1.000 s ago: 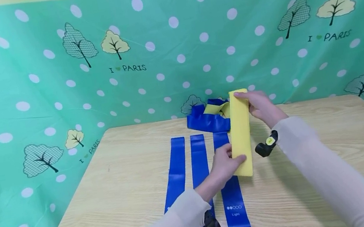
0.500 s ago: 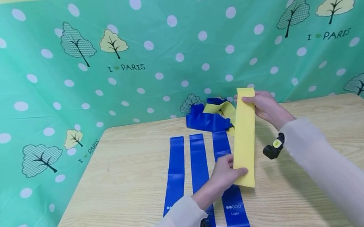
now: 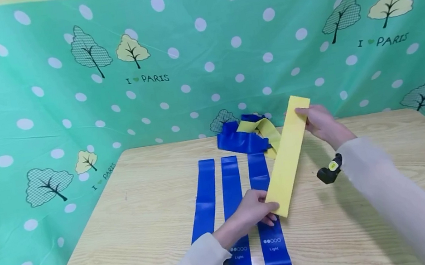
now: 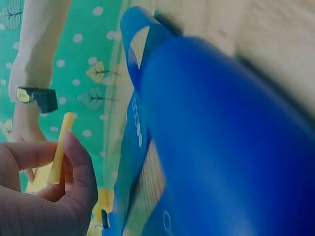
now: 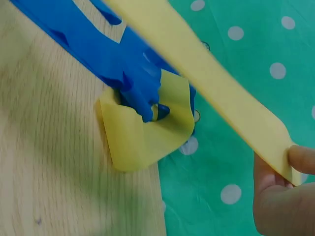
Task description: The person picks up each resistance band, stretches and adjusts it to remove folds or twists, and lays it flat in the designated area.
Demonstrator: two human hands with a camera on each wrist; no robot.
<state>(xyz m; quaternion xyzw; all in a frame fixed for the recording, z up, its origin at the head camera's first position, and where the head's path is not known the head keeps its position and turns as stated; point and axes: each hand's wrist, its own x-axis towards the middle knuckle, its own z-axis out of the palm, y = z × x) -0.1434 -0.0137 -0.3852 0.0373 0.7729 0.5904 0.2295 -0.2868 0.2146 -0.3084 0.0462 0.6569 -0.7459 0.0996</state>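
Note:
A flat yellow resistance band point(image 3: 288, 158) is stretched slantwise between my two hands, above the table. My left hand point(image 3: 254, 208) pinches its near end between thumb and fingers; in the left wrist view that end point(image 4: 61, 150) shows edge-on. My right hand point(image 3: 320, 121) grips the far end, thumb on the front face, as the right wrist view also shows on the band point(image 5: 216, 93). Beneath and left of it lie blue resistance bands, the right one point(image 3: 275, 251) and middle one point(image 3: 231, 184) printed "Light". The left blue band point(image 3: 205, 197) is partly covered by my left sleeve.
At the table's back edge lies a loose pile of a crumpled blue band point(image 3: 242, 139) and a crumpled yellow band point(image 3: 272, 135). Behind the wooden table point(image 3: 136, 199) hangs a green dotted cloth point(image 3: 184, 54). Each wrist carries a small black camera point(image 3: 330, 172).
The yellow band has tilted, its far end swinging right and its near end coming nearer and slightly left. My right hand moved right; my left hand moved down. The blue bands stayed put.

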